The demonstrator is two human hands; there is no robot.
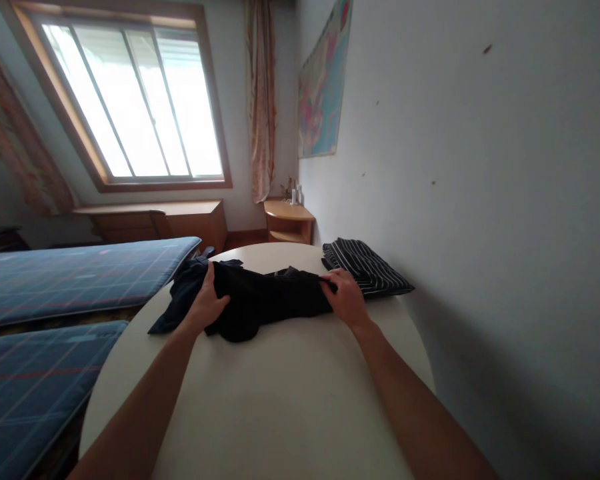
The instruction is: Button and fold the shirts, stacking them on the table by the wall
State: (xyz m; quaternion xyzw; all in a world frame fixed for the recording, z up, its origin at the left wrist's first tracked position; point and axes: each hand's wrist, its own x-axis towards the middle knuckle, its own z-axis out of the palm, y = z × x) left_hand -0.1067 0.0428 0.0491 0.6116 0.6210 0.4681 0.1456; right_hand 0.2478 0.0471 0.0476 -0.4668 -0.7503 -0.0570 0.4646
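Note:
A black garment (275, 297) lies stretched sideways across the far part of the round white table (270, 393). My right hand (344, 297) pinches its right end between thumb and fingers. At the other end, my left hand (209, 303) rests against the cloth with thumb and index finger spread; its other fingers are hidden. A dark blue cloth (180, 300) sits just left of the black one, partly under it. Beyond my right hand, a folded black garment with white stripes (370, 267) lies close to the wall.
Two mattresses with blue plaid covers (80, 277) stand left of the table. A white wall (480, 233) runs along the right side. Behind the table are a wooden desk (180, 217) and a small corner shelf (290, 212) with small items on it.

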